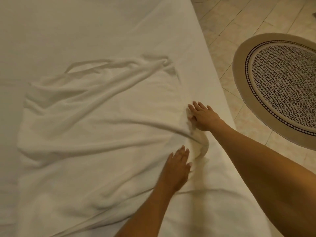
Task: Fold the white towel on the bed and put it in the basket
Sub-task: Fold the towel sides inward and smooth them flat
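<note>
The white towel (95,127) lies spread and wrinkled across the bed (85,28), its right edge bunched into a ridge near the bed's right side. My right hand (203,117) rests at the upper part of that edge, thumb and fingers pinching the cloth. My left hand (177,165) lies lower on the same edge, fingers together, gripping the bunched fold with its thumb side. No basket is in view.
The bed's right edge runs diagonally from top centre to bottom right. Beyond it is a beige tiled floor (242,21) with an oval patterned rug (282,86).
</note>
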Available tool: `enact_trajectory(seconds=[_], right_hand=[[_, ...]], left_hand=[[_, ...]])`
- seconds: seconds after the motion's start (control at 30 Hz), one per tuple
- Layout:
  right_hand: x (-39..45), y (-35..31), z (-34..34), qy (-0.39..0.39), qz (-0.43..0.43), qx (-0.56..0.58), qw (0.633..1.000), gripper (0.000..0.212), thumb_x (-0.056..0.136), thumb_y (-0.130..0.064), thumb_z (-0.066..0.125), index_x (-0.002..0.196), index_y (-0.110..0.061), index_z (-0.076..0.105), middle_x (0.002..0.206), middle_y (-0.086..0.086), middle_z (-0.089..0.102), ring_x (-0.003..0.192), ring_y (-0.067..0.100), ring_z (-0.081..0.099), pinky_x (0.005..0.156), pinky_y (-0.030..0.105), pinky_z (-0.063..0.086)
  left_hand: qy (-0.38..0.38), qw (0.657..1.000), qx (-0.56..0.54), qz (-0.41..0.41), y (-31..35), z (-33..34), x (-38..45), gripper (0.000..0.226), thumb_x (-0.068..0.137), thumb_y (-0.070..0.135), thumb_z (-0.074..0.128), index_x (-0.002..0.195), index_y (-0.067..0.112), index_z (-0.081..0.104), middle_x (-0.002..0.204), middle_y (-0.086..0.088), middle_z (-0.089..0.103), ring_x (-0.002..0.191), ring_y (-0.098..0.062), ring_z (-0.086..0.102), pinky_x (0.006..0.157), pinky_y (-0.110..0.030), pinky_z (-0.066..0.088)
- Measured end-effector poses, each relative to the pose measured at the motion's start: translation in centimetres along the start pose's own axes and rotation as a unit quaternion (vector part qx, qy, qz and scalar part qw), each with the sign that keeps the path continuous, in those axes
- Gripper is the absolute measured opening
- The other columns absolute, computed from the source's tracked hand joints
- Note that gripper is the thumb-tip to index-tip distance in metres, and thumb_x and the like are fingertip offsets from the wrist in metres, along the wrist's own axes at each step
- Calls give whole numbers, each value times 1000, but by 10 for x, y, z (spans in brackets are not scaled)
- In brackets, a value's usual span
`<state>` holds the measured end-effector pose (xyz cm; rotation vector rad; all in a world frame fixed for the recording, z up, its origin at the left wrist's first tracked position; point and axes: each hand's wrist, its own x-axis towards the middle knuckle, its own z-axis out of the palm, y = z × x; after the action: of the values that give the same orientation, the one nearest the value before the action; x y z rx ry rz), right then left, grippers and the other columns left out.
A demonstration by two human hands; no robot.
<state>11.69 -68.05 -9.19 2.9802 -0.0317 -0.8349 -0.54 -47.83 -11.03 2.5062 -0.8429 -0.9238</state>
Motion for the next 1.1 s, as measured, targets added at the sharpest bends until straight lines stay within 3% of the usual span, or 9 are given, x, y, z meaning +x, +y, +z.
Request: enact_trajectory(seconds=[0.1,0.2,0.33,0.4,0.5,0.8,0.87,0.97,1.1], right_hand=[[-6,-8,-9,16,22,48,998,58,101,-33,28,151,-15,6,160,9,0,147,25,3,119,44,9],[-13,-20,-13,23,26,56,998,58,100,-31,30,151,-14,8,160,11,1,147,26,3,119,45,10],[-26,-42,-4,21,42,69,997,58,100,-31,30,151,-14,7,160,11,1,147,26,2,119,44,10],[-38,-60,10,19,49,77,996,59,100,-31,31,151,-15,7,160,11,2,147,27,3,118,45,11],[-63,-94,36,1,63,98,993,60,99,-28,34,151,-15,9,160,12,3,147,28,3,118,45,12],[-143,-192,97,-1,126,131,983,58,100,-32,29,151,-15,6,160,12,0,147,29,6,116,48,16],[-153,-202,101,-8,131,131,983,57,101,-33,26,151,-15,6,160,11,0,147,28,6,116,47,16],[-161,-207,104,-19,136,125,983,56,101,-35,22,151,-17,3,160,9,-2,147,26,5,118,46,14],[-166,-202,104,-19,128,122,984,55,101,-36,21,151,-19,6,160,8,0,147,25,5,117,45,14]], left_hand=[[8,1000,20,-14,-38,-27,-10,70,96,47,8,131,8,55,140,-10,52,126,-20,55,101,-39,45],[30,996,86,-14,-85,-61,-13,67,96,49,5,150,11,19,160,-7,11,147,-17,16,119,-34,12],[48,983,168,-52,-159,-92,-29,91,80,56,-13,148,8,26,158,-14,15,145,-24,23,116,-42,23],[-1,981,176,-87,-194,-100,-47,81,85,57,-1,151,13,11,160,-12,1,148,-22,7,119,-40,12],[0,977,190,-99,-235,-111,-82,62,100,41,26,152,16,3,160,-11,-5,149,-22,2,119,-42,10],[-13,977,157,-143,-324,-101,-211,68,100,43,28,151,11,-1,160,-10,-8,149,-22,-1,119,-41,10],[-38,978,141,-151,-329,-88,-237,77,92,59,14,151,11,-1,160,-10,-9,149,-21,-2,119,-40,9],[-59,982,88,-157,-328,-58,-267,124,53,84,-27,152,14,1,160,-8,-10,149,-20,-2,119,-39,8],[-76,984,3,-164,-309,-20,-300,133,43,89,-28,150,13,-8,156,-5,-22,147,-17,-14,119,-37,3]])
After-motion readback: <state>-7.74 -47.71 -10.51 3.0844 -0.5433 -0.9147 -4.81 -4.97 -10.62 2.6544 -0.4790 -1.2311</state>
